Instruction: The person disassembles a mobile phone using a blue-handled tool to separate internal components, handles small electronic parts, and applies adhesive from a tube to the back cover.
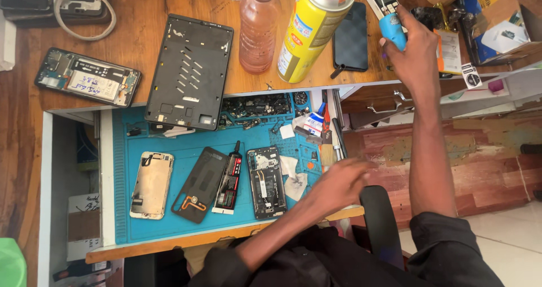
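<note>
Blue-handled tool [393, 30], slim and upright, clasped in right hand [415, 50].

- One head-worn camera looked steeply down, close over the blue work mat [186, 213].
- Beyond the mat lay the wooden desktop [141, 33] (no second view).

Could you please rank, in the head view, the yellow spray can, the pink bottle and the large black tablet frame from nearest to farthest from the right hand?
From the right hand:
1. Yellow spray can, just to its left.
2. Pink bottle, beyond the can.
3. Black tablet frame, farthest left, overhanging the desk edge.
</note>
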